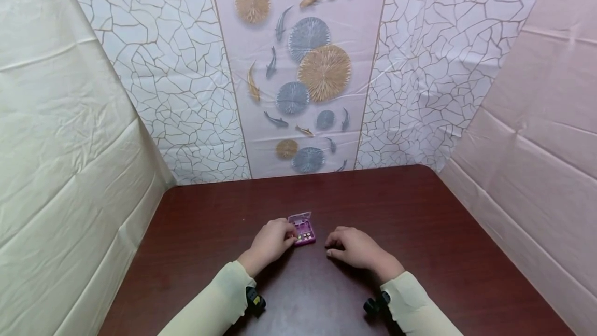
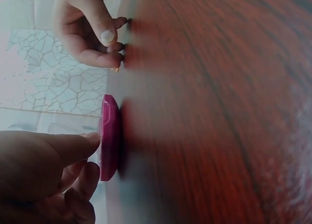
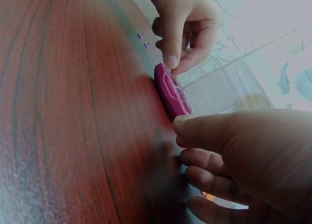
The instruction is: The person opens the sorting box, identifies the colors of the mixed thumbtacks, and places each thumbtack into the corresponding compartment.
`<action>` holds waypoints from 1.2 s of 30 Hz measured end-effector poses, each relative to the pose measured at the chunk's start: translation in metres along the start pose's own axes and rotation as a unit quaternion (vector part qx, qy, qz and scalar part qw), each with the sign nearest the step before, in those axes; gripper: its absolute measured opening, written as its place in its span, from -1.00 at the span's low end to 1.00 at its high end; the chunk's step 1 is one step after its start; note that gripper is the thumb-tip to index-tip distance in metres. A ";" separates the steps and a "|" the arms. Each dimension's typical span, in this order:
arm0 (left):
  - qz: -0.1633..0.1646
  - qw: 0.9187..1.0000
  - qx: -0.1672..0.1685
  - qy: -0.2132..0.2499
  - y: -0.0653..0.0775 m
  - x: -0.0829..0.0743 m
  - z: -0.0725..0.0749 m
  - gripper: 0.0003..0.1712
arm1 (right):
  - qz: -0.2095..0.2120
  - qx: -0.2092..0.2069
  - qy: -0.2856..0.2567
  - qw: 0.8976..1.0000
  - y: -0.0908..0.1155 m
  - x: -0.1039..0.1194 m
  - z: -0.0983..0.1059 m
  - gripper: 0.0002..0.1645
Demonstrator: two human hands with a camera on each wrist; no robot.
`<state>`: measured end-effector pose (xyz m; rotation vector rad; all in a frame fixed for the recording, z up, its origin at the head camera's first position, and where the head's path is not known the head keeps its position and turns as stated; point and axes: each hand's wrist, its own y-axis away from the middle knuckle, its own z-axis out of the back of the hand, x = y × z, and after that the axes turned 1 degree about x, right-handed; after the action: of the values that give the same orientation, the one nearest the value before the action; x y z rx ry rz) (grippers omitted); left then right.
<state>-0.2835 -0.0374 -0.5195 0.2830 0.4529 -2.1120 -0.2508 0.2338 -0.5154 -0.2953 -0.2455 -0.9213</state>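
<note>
A small purple case (image 1: 305, 239) lies on the table, its clear hinged lid (image 3: 210, 89) raised at the back. Small round pieces (image 1: 305, 235) sit in its front compartments; their kind is too small to tell. My left hand (image 1: 274, 240) is at the case's left end, thumb and forefinger pinching its edge. The other left fingers curl beneath. Whether a small piece is also between those fingertips is hidden. To the right of the case, apart from it in the head view, my right hand (image 1: 356, 249) rests on the table, fingers loosely bent, holding nothing that I can see.
Beyond my left hand, two tiny purple pin-like pieces (image 3: 143, 40) stand on the table. A small orange bit (image 3: 208, 196) shows behind my right fingers. The dark red wooden table (image 1: 298, 294) is bordered by a patterned cloth (image 1: 303, 66) behind and plain cloths at both sides.
</note>
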 end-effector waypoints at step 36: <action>0.094 0.996 0.000 0.001 0.072 0.022 0.035 -0.88 | -0.150 -0.036 0.021 0.988 0.002 -0.038 0.032 -0.94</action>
<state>-0.2363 -0.1050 -0.5105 0.3168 0.4107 -1.9285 -0.2741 0.2745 -0.4990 -0.3103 -0.2227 -1.2352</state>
